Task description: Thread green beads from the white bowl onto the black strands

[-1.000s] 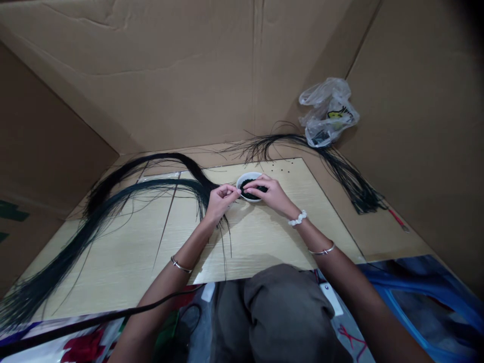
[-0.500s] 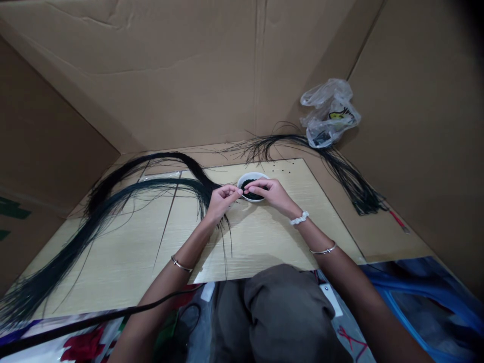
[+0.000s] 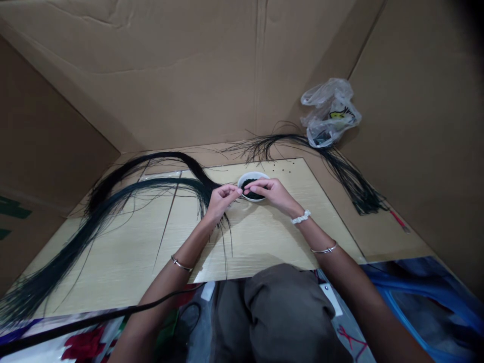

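Well beyond the right hand (image 3: 274, 194) and off to its right, against the cardboard wall (image 3: 189, 75): a crumpled clear plastic bag (image 3: 330, 112) with a yellow-and-black print. Just below the bag, a bundle of thin black strands (image 3: 351, 185), fanned at the far end and gathered into a tight tassel well apart from that hand. Farther right of the tassel, a slim red-handled tool (image 3: 398, 220). Beneath that hand and the left hand (image 3: 219, 201), a pale wood-grain board (image 3: 264, 237), with tiny dark dots (image 3: 282, 165) just past the right hand. Nearer than the left hand, a black cable (image 3: 94, 320) over red patterned cloth (image 3: 83, 348). Nearer than the right hand, to its right, blue plastic (image 3: 416, 297).
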Tool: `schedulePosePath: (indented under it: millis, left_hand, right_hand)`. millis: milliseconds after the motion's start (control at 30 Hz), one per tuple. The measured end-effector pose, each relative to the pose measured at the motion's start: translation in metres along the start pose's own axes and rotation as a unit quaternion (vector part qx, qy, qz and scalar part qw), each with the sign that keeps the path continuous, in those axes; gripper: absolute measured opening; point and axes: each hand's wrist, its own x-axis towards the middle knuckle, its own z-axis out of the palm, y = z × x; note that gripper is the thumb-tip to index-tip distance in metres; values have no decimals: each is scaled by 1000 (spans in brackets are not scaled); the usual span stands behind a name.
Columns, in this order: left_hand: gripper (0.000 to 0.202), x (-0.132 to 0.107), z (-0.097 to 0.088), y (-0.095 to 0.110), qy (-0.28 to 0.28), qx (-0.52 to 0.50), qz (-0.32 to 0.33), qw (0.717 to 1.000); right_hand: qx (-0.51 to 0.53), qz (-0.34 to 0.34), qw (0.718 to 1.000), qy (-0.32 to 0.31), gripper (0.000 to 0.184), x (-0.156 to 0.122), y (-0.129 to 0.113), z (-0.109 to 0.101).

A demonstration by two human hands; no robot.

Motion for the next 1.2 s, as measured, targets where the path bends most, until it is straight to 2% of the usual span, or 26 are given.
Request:
schedulePosePath:
  millis: [367,1200]
  left_hand:
    - [39,2,-2,-4,-20,-6,-3,1000]
    - [40,2,-1,-5,-9,4,6,1000]
  right_hand:
    - [10,11,1000,6,27,0,-2,1]
    - [10,1,1000,11,28,0,0,1]
